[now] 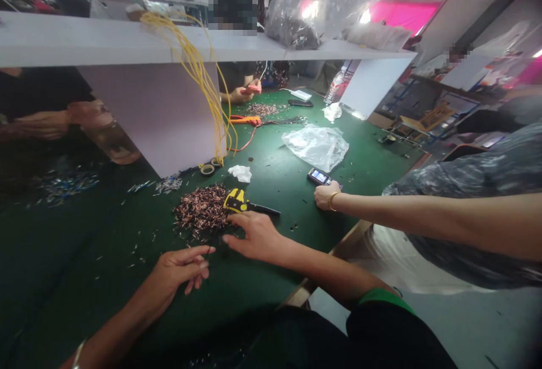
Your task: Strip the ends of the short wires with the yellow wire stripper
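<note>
My left hand point(186, 270) is low over the green table, its thumb and forefinger closed together. At the fingertips shows a thin dark bit that looks like a short wire point(209, 250), blurred. My right hand point(257, 236) hovers at the right edge of a pile of short dark wires with copper ends point(201, 211). Its thumb and forefinger are spread, and I see nothing held between them. Just beyond that hand lies a yellow and black wire stripper point(236, 201), its black handles pointing right, partly against the pile.
A co-worker's hand point(327, 195) at right holds a mobile phone point(319, 176). Yellow wires point(199, 81) hang off the white shelf point(105, 47). Tape rolls point(207, 170), crumpled tissue point(240, 174), a plastic bag point(317, 146) and an orange tool point(245, 120) lie farther back. Other people sit opposite.
</note>
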Motion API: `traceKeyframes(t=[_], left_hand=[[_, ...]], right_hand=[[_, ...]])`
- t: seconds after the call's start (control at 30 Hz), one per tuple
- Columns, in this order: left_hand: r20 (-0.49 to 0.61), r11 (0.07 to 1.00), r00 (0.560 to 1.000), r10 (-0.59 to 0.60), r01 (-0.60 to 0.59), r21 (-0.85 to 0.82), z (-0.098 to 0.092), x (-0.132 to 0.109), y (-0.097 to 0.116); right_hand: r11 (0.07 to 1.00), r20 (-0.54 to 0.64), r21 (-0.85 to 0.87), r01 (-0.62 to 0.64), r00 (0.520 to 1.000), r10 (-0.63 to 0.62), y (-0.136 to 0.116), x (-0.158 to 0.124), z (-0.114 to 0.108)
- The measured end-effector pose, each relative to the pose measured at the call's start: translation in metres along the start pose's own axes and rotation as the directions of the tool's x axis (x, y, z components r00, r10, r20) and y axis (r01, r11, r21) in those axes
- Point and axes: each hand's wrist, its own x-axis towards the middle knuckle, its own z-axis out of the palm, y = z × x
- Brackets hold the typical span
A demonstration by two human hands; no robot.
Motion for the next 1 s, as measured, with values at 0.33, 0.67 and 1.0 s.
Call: traceKeyframes(t=[0.33, 0.67, 1.0], left_hand=[[0.122, 0.995, 0.988, 0.092, -0.096, 0.03, -0.005, -0.006, 0.006], [0.144, 0.993, 0.987, 0.067, -0.081, 0.089, -0.012, -0.008, 0.011], [-0.049, 0.599, 0.752, 0.658, -0.483, 0.638, -0.031, -0.006, 0.01]], right_hand=[[0.896, 0.106, 0.386, 0.219, 0.955, -0.279, -0.034, 0.008, 0.013], [0.691, 0.114, 0.723, 0.012, 0.984, -0.136, -0.022, 0.015, 0.024], [0.824, 0.024, 0.567, -0.002, 1.0, -0.014, -0.031, 0.014, 0.013]])
